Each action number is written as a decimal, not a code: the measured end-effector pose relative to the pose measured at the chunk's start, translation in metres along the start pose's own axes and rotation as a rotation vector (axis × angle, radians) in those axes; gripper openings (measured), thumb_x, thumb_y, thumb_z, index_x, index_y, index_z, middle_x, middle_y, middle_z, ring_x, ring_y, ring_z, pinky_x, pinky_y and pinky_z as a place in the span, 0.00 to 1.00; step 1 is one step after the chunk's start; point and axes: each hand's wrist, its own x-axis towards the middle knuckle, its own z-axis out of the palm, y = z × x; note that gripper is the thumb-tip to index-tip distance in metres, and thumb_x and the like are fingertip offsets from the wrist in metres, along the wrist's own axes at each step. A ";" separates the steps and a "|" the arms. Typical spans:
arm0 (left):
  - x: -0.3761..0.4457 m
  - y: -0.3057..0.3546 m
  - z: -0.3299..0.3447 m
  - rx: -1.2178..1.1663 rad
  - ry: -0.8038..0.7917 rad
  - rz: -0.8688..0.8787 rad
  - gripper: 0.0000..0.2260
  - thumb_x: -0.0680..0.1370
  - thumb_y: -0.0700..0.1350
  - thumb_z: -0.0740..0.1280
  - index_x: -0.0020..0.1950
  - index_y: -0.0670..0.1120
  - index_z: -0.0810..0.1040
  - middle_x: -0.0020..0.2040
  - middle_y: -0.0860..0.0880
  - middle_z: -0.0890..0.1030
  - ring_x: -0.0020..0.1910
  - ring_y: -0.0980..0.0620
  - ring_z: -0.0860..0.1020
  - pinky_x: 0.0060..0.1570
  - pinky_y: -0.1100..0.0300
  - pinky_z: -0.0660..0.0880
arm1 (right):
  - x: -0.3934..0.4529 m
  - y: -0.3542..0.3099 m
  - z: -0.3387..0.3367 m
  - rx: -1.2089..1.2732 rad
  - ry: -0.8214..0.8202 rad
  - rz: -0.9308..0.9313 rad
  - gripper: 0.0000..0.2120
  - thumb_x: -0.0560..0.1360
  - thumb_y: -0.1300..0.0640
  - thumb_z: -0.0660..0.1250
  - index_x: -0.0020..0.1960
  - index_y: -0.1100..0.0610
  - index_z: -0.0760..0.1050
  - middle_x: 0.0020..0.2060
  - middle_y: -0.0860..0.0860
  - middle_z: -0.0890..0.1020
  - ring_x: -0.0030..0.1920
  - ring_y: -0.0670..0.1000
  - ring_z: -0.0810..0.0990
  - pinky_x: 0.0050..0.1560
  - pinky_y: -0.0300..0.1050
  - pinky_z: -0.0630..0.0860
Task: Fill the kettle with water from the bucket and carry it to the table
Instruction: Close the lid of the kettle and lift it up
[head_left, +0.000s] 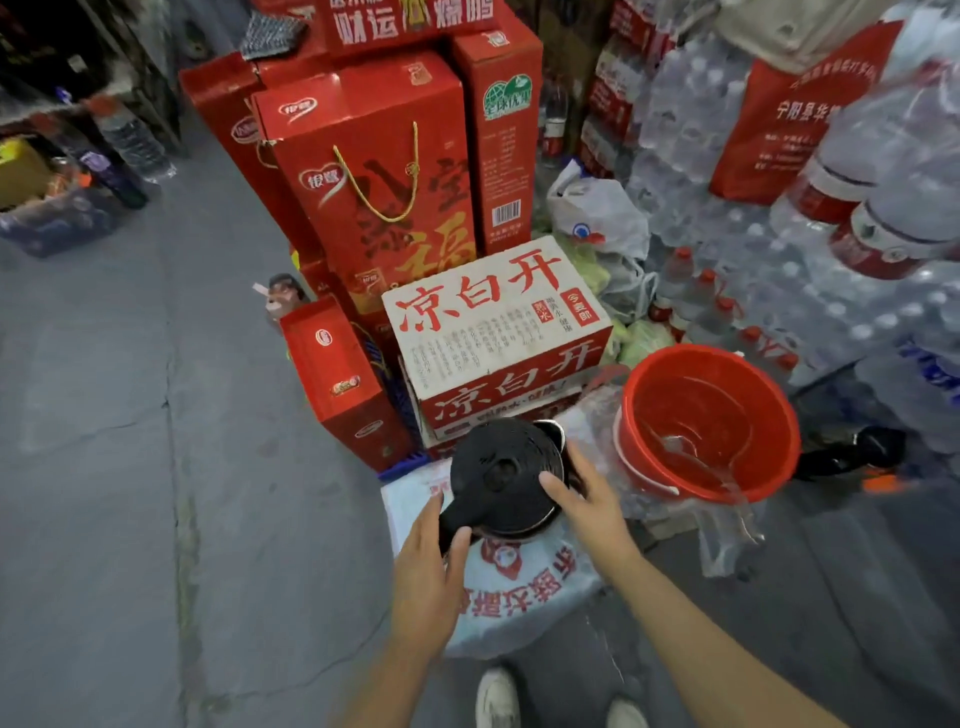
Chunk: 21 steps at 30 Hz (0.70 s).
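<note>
Grey concrete floor of a stockroom, cracked, goods piled along the far side. Left to right:

Red gift cartons stacked upright, then a white-and-red water carton lying flat in front of them.

Just below that carton sits the kettle – black lid on, dark handle sticking out toward the lower left. It rests on a white printed sack, not on the floor.

Left hand: grip spread, thumb and fingers open on either side of the handle, touching or nearly so – can't tell if it has closed yet. Right hand: grip also spread, fingers laid against the kettle's right side and lid edge, steadying rather than pinching.

Red bucket just right of the kettle, on plastic-wrapped stock, some water low inside. Shrink-wrapped bottle packs fill the right side.

Handling, my read:
- Kettle is rigid and probably light if empty; much heavier once full, and it'll slosh.
- Take it by the handle with the left, full wrap – the body is smooth and round, poor hold, slippery if wet.
- Lid looks shut; it needs to come off before filling.
- Sack underneath is soft, so the kettle may rock when pressed.
- Bucket is thin plastic on uneven stock – tipping it risks a slide.

No table in view.
</note>
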 end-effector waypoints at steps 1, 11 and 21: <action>0.001 -0.005 0.000 -0.041 -0.015 0.008 0.27 0.78 0.64 0.55 0.74 0.55 0.64 0.71 0.54 0.72 0.67 0.56 0.70 0.66 0.60 0.67 | 0.001 0.005 0.001 0.023 -0.009 -0.001 0.36 0.71 0.40 0.72 0.76 0.41 0.64 0.73 0.44 0.72 0.73 0.47 0.70 0.72 0.55 0.69; 0.010 -0.029 0.020 -0.583 0.085 -0.032 0.21 0.71 0.57 0.73 0.63 0.60 0.76 0.61 0.58 0.81 0.61 0.54 0.79 0.59 0.49 0.77 | 0.021 0.039 0.004 0.212 -0.071 -0.038 0.36 0.69 0.41 0.73 0.75 0.40 0.65 0.71 0.41 0.74 0.71 0.42 0.71 0.66 0.41 0.72; 0.012 -0.010 0.020 -0.658 0.117 -0.017 0.24 0.66 0.48 0.76 0.62 0.54 0.80 0.60 0.52 0.82 0.61 0.51 0.79 0.60 0.44 0.77 | 0.004 0.036 0.004 0.381 0.035 -0.145 0.29 0.73 0.51 0.71 0.73 0.46 0.70 0.68 0.46 0.78 0.70 0.48 0.74 0.72 0.55 0.68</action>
